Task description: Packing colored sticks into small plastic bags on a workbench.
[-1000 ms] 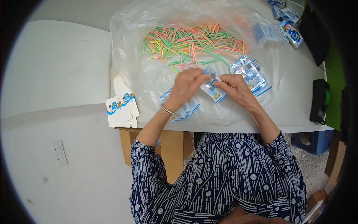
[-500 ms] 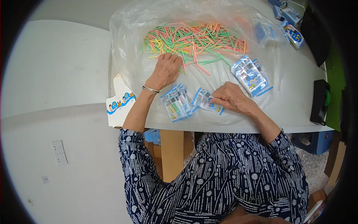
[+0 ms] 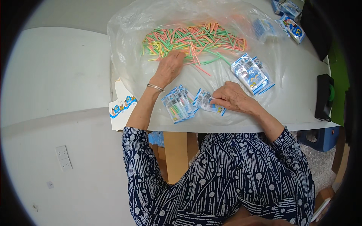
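A spread pile of thin pink, green and yellow sticks point(image 3: 196, 37) lies on a clear plastic sheet point(image 3: 128, 71). At its near edge is my left hand point(image 3: 169, 67), fingers curled down into the sticks; the fingertips are hidden, so what they pinch cannot be seen. My right hand point(image 3: 234, 97) grips a small clear packet point(image 3: 205, 101) with blue-striped ends, thumb across it. Left of that packet lie overlapping packets point(image 3: 177, 106) with coloured sticks inside. Beyond my right hand rests a short stack of flat, blue-and-white packets point(image 3: 250, 73).
A white printed carton point(image 3: 122, 105) stands at the table's left edge. More blue packs point(image 3: 292, 28) sit at the far right, beside a black tape dispenser point(image 3: 324, 98) nearer me. A blue stool point(image 3: 320, 138) is below the table at right.
My left hand has shifted slightly right along the pile's near edge, its fingers curled among the sticks. My right hand stays on the small packet. The whole view has tilted a little.
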Demonstrator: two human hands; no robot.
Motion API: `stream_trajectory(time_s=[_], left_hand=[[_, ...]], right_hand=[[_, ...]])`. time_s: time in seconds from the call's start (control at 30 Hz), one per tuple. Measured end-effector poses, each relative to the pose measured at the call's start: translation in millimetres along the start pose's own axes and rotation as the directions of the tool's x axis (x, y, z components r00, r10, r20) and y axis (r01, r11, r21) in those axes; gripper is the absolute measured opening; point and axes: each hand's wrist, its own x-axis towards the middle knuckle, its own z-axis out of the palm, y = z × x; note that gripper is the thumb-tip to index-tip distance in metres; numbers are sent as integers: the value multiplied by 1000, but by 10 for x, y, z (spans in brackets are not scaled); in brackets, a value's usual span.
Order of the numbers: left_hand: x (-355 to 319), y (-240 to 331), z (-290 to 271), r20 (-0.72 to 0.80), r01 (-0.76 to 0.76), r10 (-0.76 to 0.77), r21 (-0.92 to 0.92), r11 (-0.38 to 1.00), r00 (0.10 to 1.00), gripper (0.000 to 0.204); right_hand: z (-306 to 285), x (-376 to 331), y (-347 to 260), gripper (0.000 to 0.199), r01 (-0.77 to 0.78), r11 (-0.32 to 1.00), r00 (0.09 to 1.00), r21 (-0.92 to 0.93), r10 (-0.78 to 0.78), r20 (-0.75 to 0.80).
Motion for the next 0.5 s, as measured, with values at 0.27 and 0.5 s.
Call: stream_trajectory(time_s=[0.27, 0.5], left_hand=[[44, 123, -39, 28, -61, 61, 6, 998, 998, 32], [59, 160, 167, 148, -57, 18, 264, 963, 989, 16]], right_hand=[[17, -10, -1, 29, -1, 1000, 1000, -26, 0, -22], [6, -7, -27, 31, 6, 1000, 1000, 5, -6, -7]])
